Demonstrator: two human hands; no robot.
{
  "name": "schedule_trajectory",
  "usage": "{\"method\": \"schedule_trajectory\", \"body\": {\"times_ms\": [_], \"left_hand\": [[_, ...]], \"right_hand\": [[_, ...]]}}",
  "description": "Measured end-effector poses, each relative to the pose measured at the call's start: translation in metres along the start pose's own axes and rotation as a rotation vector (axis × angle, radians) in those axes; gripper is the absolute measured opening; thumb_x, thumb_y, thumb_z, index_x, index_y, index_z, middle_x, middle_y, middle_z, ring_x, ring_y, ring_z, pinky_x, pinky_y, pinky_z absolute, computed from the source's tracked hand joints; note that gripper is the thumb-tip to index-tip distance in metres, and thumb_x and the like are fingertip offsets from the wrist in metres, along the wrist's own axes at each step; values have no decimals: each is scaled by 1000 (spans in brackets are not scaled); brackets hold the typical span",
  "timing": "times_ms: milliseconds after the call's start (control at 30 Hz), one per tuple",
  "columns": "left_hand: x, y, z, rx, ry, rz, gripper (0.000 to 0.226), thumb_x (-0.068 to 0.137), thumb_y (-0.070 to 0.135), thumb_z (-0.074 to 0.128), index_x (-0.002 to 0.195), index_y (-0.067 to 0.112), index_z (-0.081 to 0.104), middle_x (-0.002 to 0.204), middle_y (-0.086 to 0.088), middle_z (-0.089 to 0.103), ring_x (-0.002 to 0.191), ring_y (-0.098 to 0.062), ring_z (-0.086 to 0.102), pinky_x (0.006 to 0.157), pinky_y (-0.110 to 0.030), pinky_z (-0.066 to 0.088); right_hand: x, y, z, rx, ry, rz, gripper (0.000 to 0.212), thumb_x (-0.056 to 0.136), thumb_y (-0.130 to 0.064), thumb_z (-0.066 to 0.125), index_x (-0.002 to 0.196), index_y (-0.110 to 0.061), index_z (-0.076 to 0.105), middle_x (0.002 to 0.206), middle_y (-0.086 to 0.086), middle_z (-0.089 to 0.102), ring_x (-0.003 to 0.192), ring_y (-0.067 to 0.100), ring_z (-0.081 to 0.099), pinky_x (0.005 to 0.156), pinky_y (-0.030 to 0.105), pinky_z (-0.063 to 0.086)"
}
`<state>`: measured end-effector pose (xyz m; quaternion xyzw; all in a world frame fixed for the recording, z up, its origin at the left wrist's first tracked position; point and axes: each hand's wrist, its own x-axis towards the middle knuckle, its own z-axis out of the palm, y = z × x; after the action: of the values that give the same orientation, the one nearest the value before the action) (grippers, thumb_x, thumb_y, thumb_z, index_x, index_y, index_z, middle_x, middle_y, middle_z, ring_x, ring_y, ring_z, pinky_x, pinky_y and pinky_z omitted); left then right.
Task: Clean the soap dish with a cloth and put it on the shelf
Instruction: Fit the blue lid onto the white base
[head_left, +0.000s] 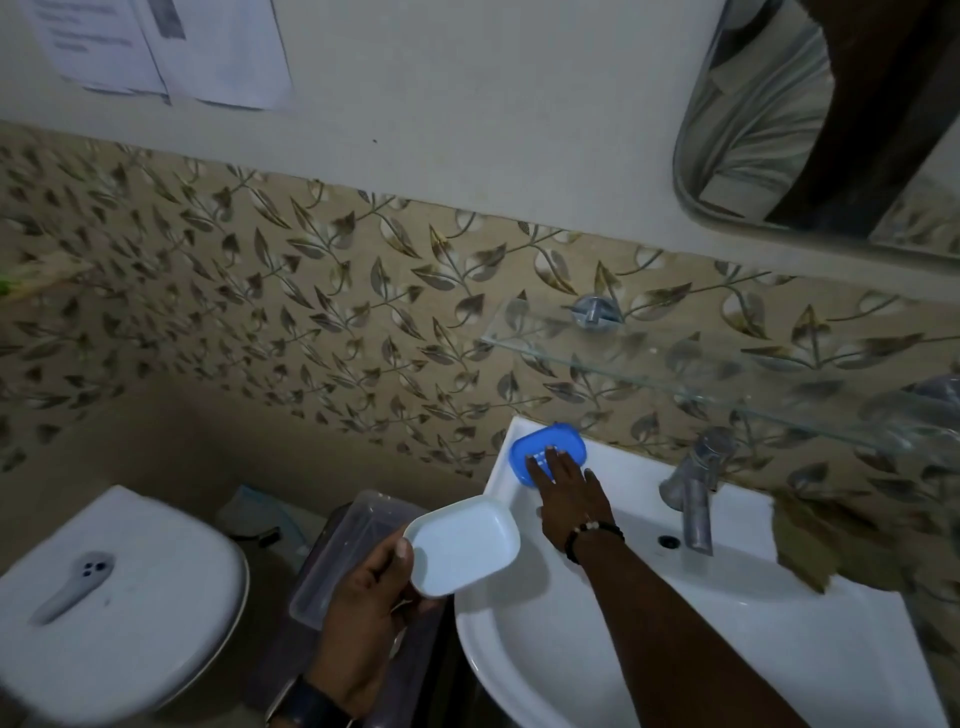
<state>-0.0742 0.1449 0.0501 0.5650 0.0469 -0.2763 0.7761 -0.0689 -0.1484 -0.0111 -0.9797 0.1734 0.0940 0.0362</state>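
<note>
My left hand (371, 597) holds a pale white-blue soap dish tray (463, 544) by its near edge, just left of the sink. My right hand (569, 496) reaches to the sink's back left corner, fingers spread flat on a blue slotted soap dish part (535, 448) lying there. A brown cloth (808, 545) lies on the sink's right rim beside the tap. A glass shelf (675, 374) is fixed to the tiled wall above the sink.
A white sink (675, 649) with a metal tap (696, 493) fills the lower right. A toilet with closed lid (130, 597) stands at left, a clear plastic box (353, 545) between them. A mirror (810, 114) hangs top right.
</note>
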Motion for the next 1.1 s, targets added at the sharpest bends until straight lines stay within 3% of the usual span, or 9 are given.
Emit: {"method": "schedule_trajectory", "body": {"times_ms": [200, 267, 400, 533, 667, 800, 967, 1033, 1100], "left_hand": [[9, -1, 7, 9, -1, 3, 36, 74, 48, 69, 104, 32, 80, 107, 1, 81, 92, -23, 78, 64, -30, 61], [11, -1, 11, 7, -1, 6, 38, 75, 47, 68, 108, 30, 77, 106, 1, 81, 90, -21, 78, 63, -29, 61], [16, 3, 18, 25, -24, 15, 30, 72, 48, 70, 96, 33, 80, 97, 7, 81, 86, -18, 77, 65, -32, 62], [25, 5, 23, 0, -16, 14, 35, 77, 43, 70, 108, 28, 74, 105, 3, 80, 98, -25, 75, 68, -36, 63], [33, 6, 31, -43, -41, 30, 36, 82, 39, 69, 115, 27, 70, 122, -2, 73, 113, -33, 69, 73, -40, 64], [39, 11, 46, -72, -107, 64, 34, 83, 35, 67, 115, 27, 70, 116, -3, 76, 110, -32, 71, 73, -42, 65], [41, 17, 66, -127, -204, 94, 27, 88, 27, 64, 113, 24, 73, 110, -5, 79, 95, -26, 78, 66, -36, 64], [39, 19, 76, -121, -223, 119, 36, 86, 26, 66, 121, 19, 70, 119, -9, 76, 105, -32, 74, 79, -49, 64], [37, 20, 84, -82, -238, 156, 39, 85, 27, 68, 123, 19, 69, 128, -13, 71, 118, -39, 66, 97, -63, 54]], "right_hand": [[0, -1, -10, -95, 145, 4, 53, 97, -10, 41, 149, -21, 40, 154, 12, 41, 137, 35, 40, 100, 45, 42], [-2, 2, -12, -111, 179, -4, 50, 90, -8, 48, 139, -20, 53, 143, 10, 53, 127, 35, 49, 93, 46, 44], [-13, 4, -16, -128, 251, -37, 39, 73, -13, 69, 111, -23, 70, 110, 2, 70, 106, 31, 64, 80, 49, 48], [-26, 11, -22, -84, 390, -63, 43, 70, -11, 73, 111, -24, 71, 100, 0, 72, 97, 30, 67, 85, 51, 52], [-41, 19, -38, 69, 542, -84, 65, 67, 6, 74, 127, -18, 68, 104, 7, 70, 93, 32, 67, 67, 38, 54], [-62, 24, -63, 115, 703, -62, 86, 57, 17, 70, 134, -22, 64, 106, 9, 68, 99, 31, 65, 72, 40, 53], [-100, 24, -74, 207, 898, -25, 85, 65, 23, 64, 134, -28, 64, 110, 8, 65, 103, 30, 58, 81, 42, 49], [-118, 23, -75, 261, 969, -65, 80, 74, 22, 56, 136, -28, 62, 109, 7, 58, 102, 25, 52, 83, 39, 48], [-134, 20, -76, 319, 997, -87, 81, 77, 24, 55, 138, -29, 60, 109, 3, 52, 102, 22, 49, 88, 34, 45]]}}
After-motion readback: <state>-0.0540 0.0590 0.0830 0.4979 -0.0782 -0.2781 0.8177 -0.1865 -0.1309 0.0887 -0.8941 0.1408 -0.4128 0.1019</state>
